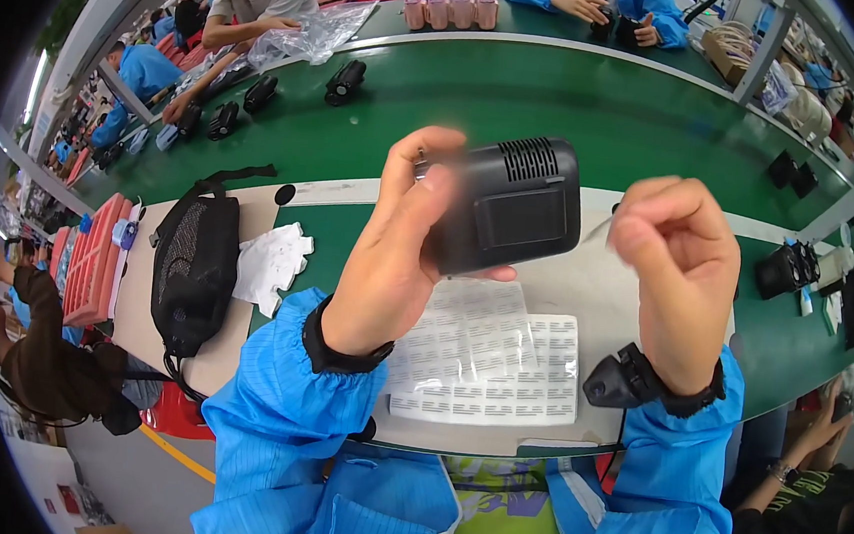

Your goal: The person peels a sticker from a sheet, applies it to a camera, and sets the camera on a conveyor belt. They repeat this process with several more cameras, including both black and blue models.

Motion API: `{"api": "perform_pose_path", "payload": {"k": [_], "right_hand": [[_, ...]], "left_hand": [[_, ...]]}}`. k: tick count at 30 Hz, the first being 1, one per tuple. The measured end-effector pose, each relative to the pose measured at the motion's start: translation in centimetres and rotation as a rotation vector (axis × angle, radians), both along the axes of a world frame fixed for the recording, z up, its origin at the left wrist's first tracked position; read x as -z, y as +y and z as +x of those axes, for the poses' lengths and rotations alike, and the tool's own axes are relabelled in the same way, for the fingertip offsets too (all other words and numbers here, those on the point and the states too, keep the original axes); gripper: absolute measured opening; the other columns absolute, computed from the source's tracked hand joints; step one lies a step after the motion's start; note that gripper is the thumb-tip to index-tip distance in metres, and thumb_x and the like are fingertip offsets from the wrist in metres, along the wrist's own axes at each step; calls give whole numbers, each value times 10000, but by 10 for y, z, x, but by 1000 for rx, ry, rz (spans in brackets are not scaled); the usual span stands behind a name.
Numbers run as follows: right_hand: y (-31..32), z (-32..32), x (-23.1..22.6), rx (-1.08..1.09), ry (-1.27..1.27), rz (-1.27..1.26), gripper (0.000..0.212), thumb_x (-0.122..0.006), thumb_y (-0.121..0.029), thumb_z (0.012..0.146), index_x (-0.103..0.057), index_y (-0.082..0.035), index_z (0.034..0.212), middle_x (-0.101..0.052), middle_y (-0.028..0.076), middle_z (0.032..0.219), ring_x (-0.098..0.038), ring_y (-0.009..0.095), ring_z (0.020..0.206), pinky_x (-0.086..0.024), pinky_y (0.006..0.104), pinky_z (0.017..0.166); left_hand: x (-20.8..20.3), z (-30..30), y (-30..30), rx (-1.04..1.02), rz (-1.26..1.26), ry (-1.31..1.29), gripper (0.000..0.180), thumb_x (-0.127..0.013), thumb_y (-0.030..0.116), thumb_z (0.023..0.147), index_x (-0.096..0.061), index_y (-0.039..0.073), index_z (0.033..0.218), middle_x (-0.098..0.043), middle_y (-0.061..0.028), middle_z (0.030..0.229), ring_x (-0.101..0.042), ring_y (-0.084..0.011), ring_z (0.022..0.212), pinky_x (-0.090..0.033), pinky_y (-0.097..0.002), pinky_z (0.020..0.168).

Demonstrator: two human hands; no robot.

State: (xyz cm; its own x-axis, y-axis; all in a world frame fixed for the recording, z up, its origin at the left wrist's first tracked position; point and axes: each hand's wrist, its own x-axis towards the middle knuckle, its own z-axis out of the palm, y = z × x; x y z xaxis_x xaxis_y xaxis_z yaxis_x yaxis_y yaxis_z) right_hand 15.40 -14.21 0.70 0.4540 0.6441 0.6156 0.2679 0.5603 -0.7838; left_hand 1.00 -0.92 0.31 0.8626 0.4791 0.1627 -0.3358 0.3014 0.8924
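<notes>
My left hand (400,225) is wrapped around a black plastic device (522,209) with rounded corners, holding it up over the work mat. The device's visible face has a slotted vent and a raised rectangular panel; its left end is hidden by my blurred fingers. To the right of the device and apart from it, my right hand (674,256) is closed in a pinch. A thin sliver shows by its fingertips, too blurred to name. Below both hands, label sheets (482,392) printed in rows lie on the beige mat (633,323), partly under a clear glossy film.
A black mesh bag (194,274) and a white glove (272,265) lie left, beside red trays (96,261). Several black devices (345,82) stand along the green conveyor (440,97). Co-workers sit across it and at both sides. More black parts (788,267) are at right.
</notes>
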Motion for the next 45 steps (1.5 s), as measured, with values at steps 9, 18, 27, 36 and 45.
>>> {"api": "perform_pose_path", "payload": {"k": [9,18,27,36,45], "right_hand": [[6,-23,-1,-36,94,-231,80,-639,49,725,-571,22,758,-595,54,730,-516,56,615,-408,176,543],[10,-22,4,8,-36,-253,78,-651,37,708,-575,19,716,-587,40,669,-493,44,550,-403,173,513],[12,-21,3,27,-83,-349,97,-626,94,700,-571,26,741,-590,80,738,-548,105,671,-427,205,600],[16,-27,9,109,-113,-334,99,-628,88,702,-564,20,736,-575,54,721,-519,78,639,-393,185,554],[22,-30,16,242,-174,-266,112,-654,14,672,-550,-28,676,-576,20,621,-494,57,534,-382,185,488]], "left_hand": [[18,-4,-2,-29,173,-43,509,-557,233,837,-235,141,1220,-464,-148,1168,-561,-290,978,-549,-391,680],[17,-3,-6,-83,155,-8,672,-625,-41,702,-236,143,1219,-471,-136,1143,-558,-244,971,-543,-347,709],[18,-4,-4,-141,239,39,614,-602,-37,733,-246,142,1201,-478,-133,1134,-564,-219,953,-541,-323,704],[17,-3,-5,-125,134,45,595,-603,-85,721,-259,87,1175,-404,-103,1105,-476,-161,1018,-454,-268,802],[22,-3,-5,-138,156,3,597,-607,-82,718,-259,82,1174,-394,-98,1111,-467,-156,1024,-436,-272,841]]}}
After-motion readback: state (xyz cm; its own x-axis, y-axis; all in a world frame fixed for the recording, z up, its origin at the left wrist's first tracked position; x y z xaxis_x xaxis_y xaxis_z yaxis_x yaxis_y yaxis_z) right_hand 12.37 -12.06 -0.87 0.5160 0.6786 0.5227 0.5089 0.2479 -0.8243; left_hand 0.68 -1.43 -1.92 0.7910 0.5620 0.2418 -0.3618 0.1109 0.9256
